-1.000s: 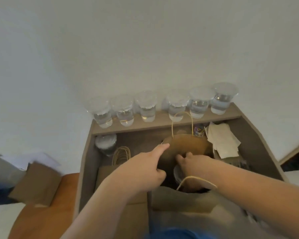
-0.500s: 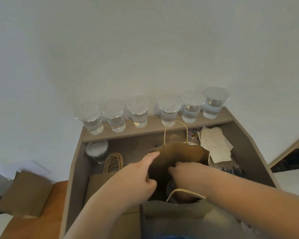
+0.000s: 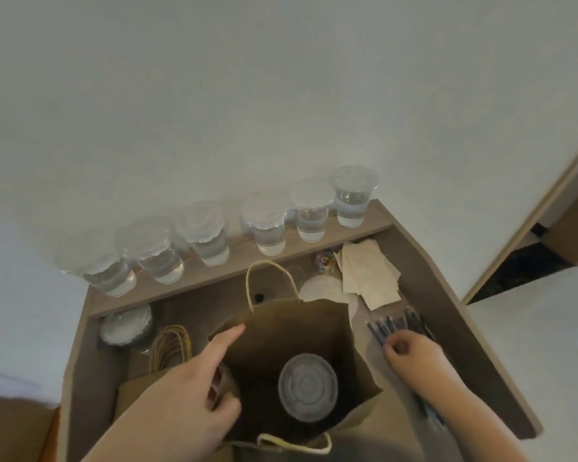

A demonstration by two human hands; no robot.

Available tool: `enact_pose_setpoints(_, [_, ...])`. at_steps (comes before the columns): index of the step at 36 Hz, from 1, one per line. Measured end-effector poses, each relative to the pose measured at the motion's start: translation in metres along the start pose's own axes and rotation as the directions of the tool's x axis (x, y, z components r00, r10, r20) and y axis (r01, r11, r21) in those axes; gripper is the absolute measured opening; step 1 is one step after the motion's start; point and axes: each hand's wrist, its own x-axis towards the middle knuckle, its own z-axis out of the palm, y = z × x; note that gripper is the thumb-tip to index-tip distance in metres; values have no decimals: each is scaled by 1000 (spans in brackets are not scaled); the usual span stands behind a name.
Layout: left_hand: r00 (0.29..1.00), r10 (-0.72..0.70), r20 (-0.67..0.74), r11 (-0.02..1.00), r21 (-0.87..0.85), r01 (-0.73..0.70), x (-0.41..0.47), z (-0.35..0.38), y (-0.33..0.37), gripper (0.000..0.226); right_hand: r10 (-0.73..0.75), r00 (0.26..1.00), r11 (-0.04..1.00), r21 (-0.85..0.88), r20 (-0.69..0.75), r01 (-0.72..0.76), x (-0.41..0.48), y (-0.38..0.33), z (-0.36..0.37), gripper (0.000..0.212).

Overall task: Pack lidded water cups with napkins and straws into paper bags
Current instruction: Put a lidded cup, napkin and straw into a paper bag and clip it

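An open brown paper bag (image 3: 314, 328) stands in the recessed desk top, and a lidded water cup (image 3: 307, 386) sits inside it. My left hand (image 3: 194, 391) grips the bag's left rim, index finger stretched along the edge. My right hand (image 3: 414, 358) is outside the bag on the right, fingers curled and pinched on the near ends of the dark straws (image 3: 394, 323). Beige napkins (image 3: 367, 275) lie behind the straws. Several lidded water cups (image 3: 267, 228) line the back ledge.
A stack of clear lids (image 3: 126, 326) sits at the back left, next to flat spare bags with twine handles (image 3: 171, 345). One loose lid (image 3: 321, 288) and a small jar of coloured clips (image 3: 324, 261) lie behind the bag. Raised desk walls (image 3: 447, 295) enclose the area.
My right hand has come out of the bag and moved right onto the straws, leaving the cup inside. My left hand still holds the bag's rim. The camera has tilted down.
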Motion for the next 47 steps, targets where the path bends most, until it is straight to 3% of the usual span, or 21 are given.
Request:
enact_pose_setpoints(4, [999,-35,23,999,8,35,2,0,1,86,14,1000,997,-73,-23,-15,10,20,26,26])
enact_pose_setpoints(11, [995,-100,12,994,47,99,-1,0,13,82,41,994,951,-302,-103,-71,36,31,43,14])
enact_pose_setpoints(14, [989,-147,-8,987,62,147,-5,4,21,84,64,996,931,-356,-66,-83,47,29,42,17])
enact_pose_setpoints(18, [980,-197,-2,980,36,197,-12,12,29,85,12,998,924,-382,62,12,48,13,22,23])
enact_pose_setpoints(21, [975,-222,-14,974,-56,221,-18,18,30,82,-165,985,932,-318,55,174,36,-6,-10,16])
enact_pose_setpoints(24, [965,-244,-95,967,-104,234,-26,29,28,80,-455,891,867,-235,-11,440,5,-31,-56,17])
enact_pose_setpoints(27, [940,-256,-225,965,-122,233,-33,40,28,77,-660,734,751,-99,-164,653,-35,-62,-100,14])
enact_pose_setpoints(31, [920,-254,-298,964,-159,214,-45,49,30,77,-807,491,469,150,-328,871,-85,-109,-125,7])
enact_pose_setpoints(34, [915,-250,-317,962,-191,197,-52,53,31,75,-873,423,388,179,-242,904,-108,-139,-111,10])
enact_pose_setpoints(37, [910,-255,-326,960,-197,198,-54,56,28,76,-897,437,433,70,-65,899,-116,-156,-78,10])
enact_pose_setpoints(40, [921,-240,-306,960,-216,178,-57,56,28,76,-861,496,487,-99,115,868,-119,-163,-39,11])
enact_pose_setpoints(44, [933,-115,-340,984,-165,62,-59,58,24,68,-768,601,550,-253,223,796,-114,-163,-6,21])
enact_pose_setpoints(47, [939,-80,-335,990,-135,36,-57,57,21,63,-714,647,611,-214,268,762,-114,-162,0,33])
